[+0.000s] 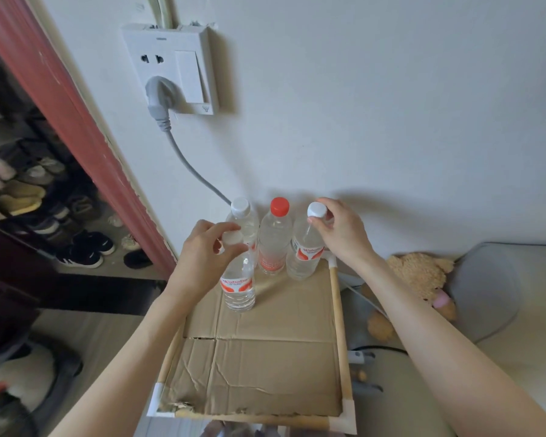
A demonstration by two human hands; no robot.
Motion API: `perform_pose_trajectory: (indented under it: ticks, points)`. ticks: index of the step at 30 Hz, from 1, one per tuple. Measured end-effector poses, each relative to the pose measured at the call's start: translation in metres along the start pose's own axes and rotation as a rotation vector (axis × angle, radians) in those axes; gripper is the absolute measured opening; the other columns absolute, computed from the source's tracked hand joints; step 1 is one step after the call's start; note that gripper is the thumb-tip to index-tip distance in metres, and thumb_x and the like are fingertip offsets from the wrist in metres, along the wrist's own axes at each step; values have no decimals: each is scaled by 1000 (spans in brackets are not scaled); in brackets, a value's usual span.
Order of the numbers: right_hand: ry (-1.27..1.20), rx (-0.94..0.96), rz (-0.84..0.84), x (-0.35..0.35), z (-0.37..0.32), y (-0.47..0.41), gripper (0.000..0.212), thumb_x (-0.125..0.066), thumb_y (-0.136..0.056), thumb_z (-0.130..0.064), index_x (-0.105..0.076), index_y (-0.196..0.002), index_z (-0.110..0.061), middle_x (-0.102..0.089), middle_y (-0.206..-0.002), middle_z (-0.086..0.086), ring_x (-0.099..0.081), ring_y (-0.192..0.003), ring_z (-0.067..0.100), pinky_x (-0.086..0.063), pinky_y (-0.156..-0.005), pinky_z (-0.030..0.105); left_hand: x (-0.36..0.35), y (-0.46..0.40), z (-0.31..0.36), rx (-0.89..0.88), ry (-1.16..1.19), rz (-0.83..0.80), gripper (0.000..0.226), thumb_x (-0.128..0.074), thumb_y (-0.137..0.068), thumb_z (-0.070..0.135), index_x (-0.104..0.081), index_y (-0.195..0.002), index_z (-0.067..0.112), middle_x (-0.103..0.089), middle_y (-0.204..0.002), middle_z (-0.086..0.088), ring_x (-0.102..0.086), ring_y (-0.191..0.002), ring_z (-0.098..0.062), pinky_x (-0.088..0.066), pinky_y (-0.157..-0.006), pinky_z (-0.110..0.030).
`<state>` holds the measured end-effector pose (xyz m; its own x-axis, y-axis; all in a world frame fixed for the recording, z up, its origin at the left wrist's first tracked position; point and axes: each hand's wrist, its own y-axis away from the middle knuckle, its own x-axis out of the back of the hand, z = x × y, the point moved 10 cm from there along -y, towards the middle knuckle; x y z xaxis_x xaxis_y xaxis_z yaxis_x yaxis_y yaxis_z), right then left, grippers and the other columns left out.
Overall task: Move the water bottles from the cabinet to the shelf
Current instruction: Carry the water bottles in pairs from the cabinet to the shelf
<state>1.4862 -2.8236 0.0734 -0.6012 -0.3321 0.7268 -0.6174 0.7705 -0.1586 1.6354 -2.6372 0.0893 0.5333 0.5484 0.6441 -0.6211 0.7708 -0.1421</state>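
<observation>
On cardboard shelf (265,357), 4 bottles (upright), left grip (202,250) pinching front bottle (238,285), right grip (338,228) seemingly pinching right bottle (304,253)

Lighting soft, diffuse, moderately bright; no glare. White wall (391,89) evenly lit. Faint hand shadow falls on the wall up and right of the right hand (338,228), so light arrives from lower left. Shoe rack (29,200) at left dim and blurred. Wide-angle bending visible at edges; red door frame (60,99) curves. Bottom corners smeared.
</observation>
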Motion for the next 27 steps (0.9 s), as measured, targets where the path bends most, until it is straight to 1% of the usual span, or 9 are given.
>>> perform_pose_trajectory:
  ticks: [3, 6, 12, 14, 17, 19, 22, 25, 27]
  points:
    - [-6, 6, -91, -7, 1, -2, 36, -51, -90, -16, -47, -125, -19, -53, -121, 6, -53, -104, 23, -37, -84, 25, -3, -2, 1, -30, -5, -48, 31, -61, -82, 8, -62, -112, 15, -52, -99, -1, -54, -84, -18, -38, -75, -15]
    - [-114, -26, -170, -9, 6, 1, 42, -48, -90, -15, -42, -130, -26, -50, -130, 2, -51, -115, 23, -40, -91, 28, 1, -1, -1, -32, 47, -55, 32, -55, -86, 10, -57, -118, 17, -55, -108, 2, -54, -92, -14, -38, -76, -6]
    - [-79, -97, 4, -3, 9, -4, 37, -69, -75, -39, -54, -103, -19, -57, -105, 3, -52, -94, 18, -37, -66, 22, 4, -2, -8, 29, 35, 31, 31, -69, -76, 21, -59, -105, 16, -54, -99, -5, -55, -83, -18, -42, -71, -17]
    - [-36, -78, 52, 1, 7, -7, 34, -68, -76, -36, -57, -102, -18, -59, -103, 5, -54, -94, 22, -40, -73, 26, 4, -4, -7, 20, 19, 19, 32, -66, -79, 14, -60, -111, 13, -53, -101, -7, -54, -84, -20, -42, -76, -20]
    - [-137, -86, -1, 0, 8, -1, 32, -64, -80, -26, -57, -111, -20, -62, -110, 1, -57, -99, 17, -46, -88, 33, 5, -4, -6, -9, 14, -13, 34, -59, -84, 8, -57, -117, 13, -52, -105, 0, -52, -87, -15, -38, -71, -4]
    - [-251, -88, -45, -1, 8, 8, 32, -61, -82, -21, -55, -113, -21, -61, -115, -2, -56, -105, 13, -45, -94, 33, 9, 0, -9, 4, 60, 2, 33, -59, -84, 12, -57, -117, 15, -54, -106, 3, -54, -90, -12, -39, -74, -4]
    - [-249, -51, -62, -3, 5, 10, 26, -59, -83, -18, -53, -109, -19, -59, -108, -3, -54, -104, 14, -43, -87, 26, 9, 3, -12, 15, 86, 18, 32, -64, -81, 23, -57, -112, 20, -54, -106, 2, -55, -90, -13, -44, -82, -23]
    - [-132, -26, 0, -2, 2, 5, 33, -67, -78, -29, -54, -106, -18, -53, -104, 1, -48, -92, 12, -35, -73, 12, 9, 0, -10, 14, 59, 32, 30, -69, -76, 24, -60, -105, 20, -52, -103, -3, -55, -84, -15, -44, -80, -25]
    - [-100, -24, 39, 1, 2, 3, 33, -71, -76, -29, -56, -103, -18, -55, -102, 4, -49, -88, 13, -37, -73, 16, 10, -5, -8, 16, 31, 20, 28, -68, -78, 21, -62, -105, 19, -54, -101, -5, -56, -85, -19, -45, -80, -26]
